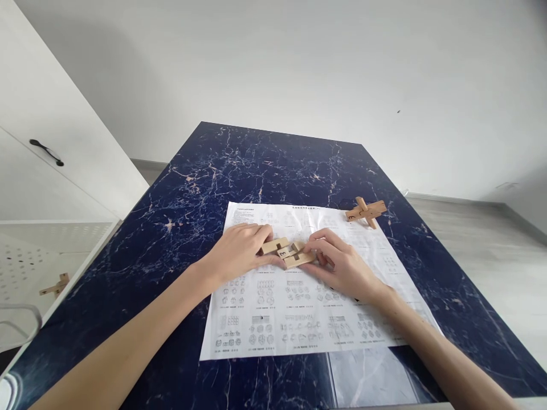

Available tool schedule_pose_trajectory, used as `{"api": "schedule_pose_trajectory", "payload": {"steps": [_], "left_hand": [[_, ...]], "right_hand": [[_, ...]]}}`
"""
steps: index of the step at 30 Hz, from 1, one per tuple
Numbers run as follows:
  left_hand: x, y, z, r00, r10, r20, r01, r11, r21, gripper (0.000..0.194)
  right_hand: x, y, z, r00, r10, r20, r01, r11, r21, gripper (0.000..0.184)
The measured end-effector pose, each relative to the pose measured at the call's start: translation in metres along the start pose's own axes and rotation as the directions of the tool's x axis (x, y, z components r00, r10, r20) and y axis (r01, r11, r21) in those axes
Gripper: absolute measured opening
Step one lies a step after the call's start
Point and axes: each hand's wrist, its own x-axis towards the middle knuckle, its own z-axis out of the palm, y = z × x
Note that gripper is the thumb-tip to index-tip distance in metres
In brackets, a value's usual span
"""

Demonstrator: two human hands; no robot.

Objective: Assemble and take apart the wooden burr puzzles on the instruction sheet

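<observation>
Over the middle of the printed sheet (265, 336), my two hands meet at several notched wooden puzzle pieces (288, 250), one of them marked with a dark "3". My left hand (241, 247) pinches the left end, thumb below and fingers on top. From the right, the fingers of my right hand (335, 259) close on the other end of the pieces. Some of the fingertips are hidden behind the wood. A joined wooden cross (365, 212), also numbered, rests at the sheet's upper right corner.
The sheet lies on a dark blue marble-patterned table (256, 159). A clear flat plastic piece (371, 376) is by the near edge. To the left are a white cabinet (64, 131), a chair (19, 324) and another wooden cross (55, 285) below table level.
</observation>
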Motion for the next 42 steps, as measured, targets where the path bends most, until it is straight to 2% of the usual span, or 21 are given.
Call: {"api": "schedule_pose_trajectory", "payload": {"steps": [4, 7, 10, 13, 16, 18, 20, 22, 26, 33, 38, 42], "left_hand": [[0.001, 0.0, -0.003, 0.994, -0.094, -0.054, 0.085, 0.985, -0.152, 0.041], [0.003, 0.007, -0.005, 0.97, -0.227, -0.083, 0.175, 0.896, -0.409, 0.037], [0.004, 0.016, -0.008, 0.952, -0.305, -0.007, 0.21, 0.672, -0.71, 0.039], [0.005, 0.022, -0.009, 0.958, -0.271, 0.097, 0.203, 0.397, -0.895, 0.04], [0.005, 0.021, -0.007, 0.957, -0.243, 0.157, 0.19, 0.12, -0.974, 0.039], [0.005, 0.019, -0.005, 0.954, -0.229, 0.194, 0.188, -0.05, -0.981, 0.034], [0.005, 0.016, -0.003, 0.951, -0.223, 0.216, 0.184, -0.155, -0.971, 0.029], [0.005, 0.015, -0.002, 0.947, -0.226, 0.227, 0.186, -0.189, -0.964, 0.029], [0.006, 0.017, -0.001, 0.94, -0.237, 0.247, 0.213, -0.159, -0.964, 0.03], [0.005, 0.02, -0.003, 0.937, -0.201, 0.285, 0.255, -0.163, -0.953, 0.034], [0.005, 0.018, -0.003, 0.926, -0.202, 0.318, 0.278, -0.204, -0.939, 0.036], [0.004, 0.018, -0.001, 0.934, -0.17, 0.313, 0.284, -0.174, -0.943, 0.038]], "right_hand": [[-0.001, 0.001, -0.002, 1.0, 0.017, 0.012, -0.018, 0.997, 0.07, 0.018], [-0.002, 0.002, -0.004, 0.987, 0.156, 0.037, -0.16, 0.961, 0.225, 0.023], [-0.001, 0.002, -0.006, 0.958, 0.277, 0.075, -0.277, 0.829, 0.485, 0.026], [0.001, 0.001, -0.009, 0.945, 0.313, 0.094, -0.285, 0.652, 0.702, 0.029], [0.003, 0.002, -0.012, 0.918, 0.385, 0.098, -0.301, 0.512, 0.805, 0.03], [0.004, 0.003, -0.013, 0.902, 0.418, 0.105, -0.306, 0.448, 0.84, 0.03], [0.005, 0.004, -0.014, 0.895, 0.432, 0.113, -0.304, 0.404, 0.863, 0.032], [0.005, 0.006, -0.014, 0.888, 0.442, 0.124, -0.306, 0.367, 0.878, 0.034], [0.004, 0.009, -0.014, 0.888, 0.433, 0.153, -0.313, 0.326, 0.892, 0.035], [0.003, 0.011, -0.017, 0.911, 0.355, 0.207, -0.339, 0.364, 0.868, 0.029], [0.004, 0.007, -0.016, 0.923, 0.335, 0.19, -0.31, 0.352, 0.883, 0.03], [0.004, 0.006, -0.015, 0.931, 0.317, 0.18, -0.287, 0.332, 0.899, 0.03]]}}
